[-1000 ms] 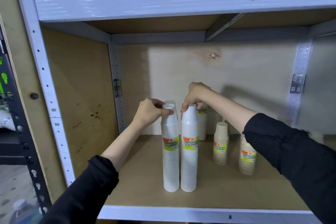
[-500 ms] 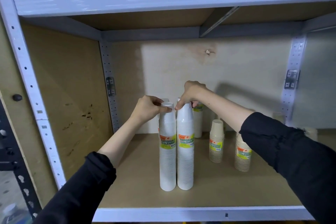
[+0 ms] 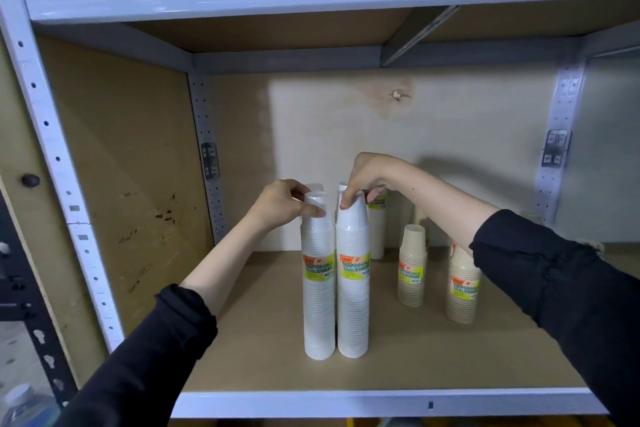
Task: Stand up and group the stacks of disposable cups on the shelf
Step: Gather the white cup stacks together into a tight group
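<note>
Left white stack (image 3: 318,305) and right white stack (image 3: 353,305) upright, touching, middle of the shelf (image 3: 415,367) toward its front edge. Left hand (image 3: 284,206) pinches the left one's top cup, right hand (image 3: 367,177) the right's. Likely light, thin-walled, tippy, crushable; gripping lower is safer.

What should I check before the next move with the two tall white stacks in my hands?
1. Left hand grip on the top of the left white stack: ok, fingers pinch the top cup.
2. Right hand grip on the top of the right white stack: ok.
3. Both held stacks upright, bases on the shelf board: ok.
4. Held stacks side by side: ok.
5. Left beige stack and right beige stack grouped with the white ones: not ok, they stand apart to the right.
6. Count of rear white stacks: cannot tell, the held stacks and hands hide most.
</note>
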`<state>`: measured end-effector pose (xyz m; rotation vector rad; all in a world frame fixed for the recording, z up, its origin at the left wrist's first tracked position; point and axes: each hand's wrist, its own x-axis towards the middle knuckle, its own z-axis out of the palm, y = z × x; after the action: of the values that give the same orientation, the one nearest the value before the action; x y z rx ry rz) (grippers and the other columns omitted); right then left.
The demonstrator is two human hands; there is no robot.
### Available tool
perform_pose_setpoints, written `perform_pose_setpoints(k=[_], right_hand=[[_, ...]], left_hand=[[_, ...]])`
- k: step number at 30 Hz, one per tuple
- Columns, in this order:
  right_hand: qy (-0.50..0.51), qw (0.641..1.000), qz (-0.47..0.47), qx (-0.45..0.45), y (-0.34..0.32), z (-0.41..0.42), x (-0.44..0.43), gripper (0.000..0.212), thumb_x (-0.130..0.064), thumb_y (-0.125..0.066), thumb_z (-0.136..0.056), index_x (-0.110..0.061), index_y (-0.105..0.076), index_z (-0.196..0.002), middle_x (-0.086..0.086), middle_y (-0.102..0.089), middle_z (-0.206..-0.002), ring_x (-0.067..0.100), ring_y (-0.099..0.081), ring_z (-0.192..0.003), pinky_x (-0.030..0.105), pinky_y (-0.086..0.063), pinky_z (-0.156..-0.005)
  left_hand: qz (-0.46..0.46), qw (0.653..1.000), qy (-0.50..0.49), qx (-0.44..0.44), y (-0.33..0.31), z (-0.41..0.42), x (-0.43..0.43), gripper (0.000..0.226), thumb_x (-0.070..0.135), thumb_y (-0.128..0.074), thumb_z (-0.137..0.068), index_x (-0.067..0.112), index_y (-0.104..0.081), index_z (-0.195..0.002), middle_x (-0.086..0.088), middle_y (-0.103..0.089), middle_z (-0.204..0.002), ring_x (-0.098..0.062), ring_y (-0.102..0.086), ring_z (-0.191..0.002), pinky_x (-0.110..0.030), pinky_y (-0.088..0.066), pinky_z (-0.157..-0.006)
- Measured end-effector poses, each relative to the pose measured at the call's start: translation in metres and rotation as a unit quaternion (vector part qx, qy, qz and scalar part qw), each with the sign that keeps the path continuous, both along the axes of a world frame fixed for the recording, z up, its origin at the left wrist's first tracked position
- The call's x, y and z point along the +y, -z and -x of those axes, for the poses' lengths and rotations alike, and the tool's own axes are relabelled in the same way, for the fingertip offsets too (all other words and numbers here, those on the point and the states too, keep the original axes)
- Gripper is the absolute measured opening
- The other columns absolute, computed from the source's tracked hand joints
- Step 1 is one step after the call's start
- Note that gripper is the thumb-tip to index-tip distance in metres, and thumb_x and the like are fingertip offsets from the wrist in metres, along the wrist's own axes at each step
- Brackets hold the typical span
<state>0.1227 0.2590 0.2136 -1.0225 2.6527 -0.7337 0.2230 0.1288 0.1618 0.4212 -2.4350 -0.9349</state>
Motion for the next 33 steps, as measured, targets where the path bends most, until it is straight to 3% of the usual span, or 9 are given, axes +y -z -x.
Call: perform_pose_setpoints(k=[2,7,9,14,17,22,27,31,33], right_hand=[[-0.001,1.0,0.004,0.004,0.0,0.0,0.0,0.037,-0.013,-0.079,-0.068,0.002,-0.061,-0.096,0.014,-0.058,-0.096,0.028,-0.066,-0.095,0.029,-0.055,-0.076],[0.0,1.0,0.01,0.013,-0.001,-0.001,0.0,0.034,-0.015,-0.079,-0.067,-0.002,-0.055,-0.088,0.012,-0.057,-0.092,0.023,-0.063,-0.077,0.019,-0.048,-0.051],[0.003,1.0,0.016,0.023,0.0,0.0,-0.001,0.034,-0.016,-0.079,-0.067,-0.003,-0.055,-0.088,0.011,-0.055,-0.091,0.018,-0.059,-0.064,0.016,-0.044,-0.043],[0.0,1.0,0.014,0.027,0.001,0.001,-0.001,0.034,-0.017,-0.079,-0.069,-0.004,-0.056,-0.09,0.01,-0.056,-0.093,0.018,-0.059,-0.069,0.016,-0.045,-0.047],[-0.005,1.0,0.004,0.02,0.0,0.002,-0.001,0.033,-0.019,-0.078,-0.07,-0.005,-0.055,-0.09,0.009,-0.056,-0.093,0.016,-0.059,-0.072,0.015,-0.045,-0.047],[-0.008,1.0,0.015,0.001,0.0,0.004,-0.001,0.034,-0.02,-0.078,-0.071,-0.005,-0.055,-0.09,0.008,-0.057,-0.088,0.018,-0.061,-0.078,0.015,-0.047,-0.051],[-0.006,0.998,0.06,-0.024,-0.008,0.01,0.003,0.025,-0.025,-0.075,-0.075,-0.008,-0.057,-0.073,0.002,-0.056,-0.067,0.011,-0.056,-0.062,0.016,-0.049,-0.059],[0.022,0.996,0.084,0.015,-0.022,0.018,0.011,0.026,-0.022,-0.073,-0.077,-0.008,-0.055,-0.063,0.005,-0.055,-0.061,0.013,-0.052,-0.052,0.015,-0.047,-0.051],[0.034,0.995,0.091,0.039,-0.028,0.023,0.016,0.026,-0.022,-0.072,-0.076,-0.008,-0.055,-0.062,0.004,-0.055,-0.06,0.013,-0.053,-0.051,0.014,-0.046,-0.047]], left_hand=[[-0.001,1.0,-0.003,0.009,0.0,0.0,0.001,0.047,0.02,-0.08,-0.068,0.006,-0.063,-0.111,0.001,-0.059,-0.092,-0.013,-0.055,-0.085,-0.011,-0.04,-0.058],[-0.008,1.0,-0.002,0.019,0.0,0.0,0.001,0.043,0.019,-0.081,-0.067,0.008,-0.065,-0.105,0.009,-0.058,-0.076,-0.008,-0.055,-0.073,0.001,-0.04,-0.046],[-0.01,1.0,-0.001,0.021,0.001,0.0,0.0,0.043,0.02,-0.081,-0.067,0.008,-0.065,-0.106,0.007,-0.059,-0.079,-0.009,-0.056,-0.075,-0.002,-0.043,-0.05],[-0.016,1.0,0.008,0.004,0.0,-0.001,-0.002,0.047,0.019,-0.08,-0.07,0.006,-0.062,-0.111,-0.002,-0.061,-0.094,-0.015,-0.056,-0.088,-0.022,-0.043,-0.074],[-0.014,1.0,0.016,-0.016,-0.002,-0.002,-0.003,0.049,0.02,-0.079,-0.07,0.006,-0.06,-0.113,-0.002,-0.06,-0.099,-0.016,-0.055,-0.092,-0.023,-0.041,-0.078],[-0.012,0.999,0.027,-0.041,-0.005,-0.001,-0.003,0.051,0.019,-0.078,-0.071,0.006,-0.057,-0.116,-0.004,-0.059,-0.102,-0.017,-0.056,-0.092,-0.025,-0.044,-0.077],[0.01,0.999,0.022,-0.026,-0.012,-0.001,-0.006,0.05,0.023,-0.077,-0.073,0.007,-0.058,-0.116,-0.001,-0.058,-0.104,-0.015,-0.054,-0.094,-0.024,-0.043,-0.081],[0.042,0.999,0.006,0.029,-0.029,0.003,-0.007,0.041,0.028,-0.073,-0.076,0.011,-0.062,-0.112,0.001,-0.061,-0.099,-0.013,-0.055,-0.091,-0.016,-0.04,-0.068],[0.069,0.997,0.005,0.038,-0.038,0.008,-0.004,0.04,0.028,-0.072,-0.078,0.01,-0.062,-0.112,0.0,-0.062,-0.101,-0.013,-0.055,-0.09,-0.017,-0.04,-0.071]])
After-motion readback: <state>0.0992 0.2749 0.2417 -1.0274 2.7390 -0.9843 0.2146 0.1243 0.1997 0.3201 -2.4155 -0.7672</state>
